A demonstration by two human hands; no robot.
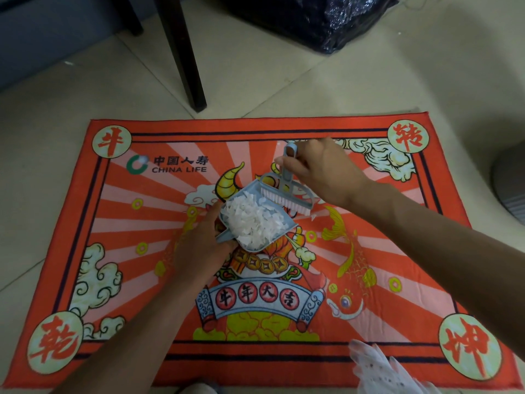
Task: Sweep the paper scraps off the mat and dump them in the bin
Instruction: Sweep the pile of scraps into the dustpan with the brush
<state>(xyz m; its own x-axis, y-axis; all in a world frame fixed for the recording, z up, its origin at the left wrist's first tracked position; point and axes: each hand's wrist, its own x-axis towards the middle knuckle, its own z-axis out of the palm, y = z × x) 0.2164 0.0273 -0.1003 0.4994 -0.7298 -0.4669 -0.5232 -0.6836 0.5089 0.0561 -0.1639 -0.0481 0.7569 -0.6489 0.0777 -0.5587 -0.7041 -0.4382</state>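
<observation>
Paper scraps (252,220), white and torn small, lie heaped in a pale blue dustpan (265,223) that sits over the middle of the red printed mat (113,211). One or two stray scraps (313,216) remain on the mat just beyond the pan's open lip, under the brush.

The left hand (199,245) comes in from the lower left, forearm stretched diagonally across the mat, and its fingers curl round the dustpan's short handle (224,236) at the pan's near-left corner (the thumb side is mostly hidden by the pan). The pan is angled, its open edge facing up and to the right.

The right hand (321,169) reaches in from the right, wrist bent downward, and pinches the upright loop handle of a small blue brush (281,194). The brush's white bristles (281,201) touch the dustpan's open edge, its head tilted toward the pile.

A black plastic bag (312,18) sits on the tiled floor (284,81) well beyond the mat's far edge, and a dark furniture leg (184,52) stands near the mat's far-left side. A white patterned cloth (377,371) shows at the bottom right.
</observation>
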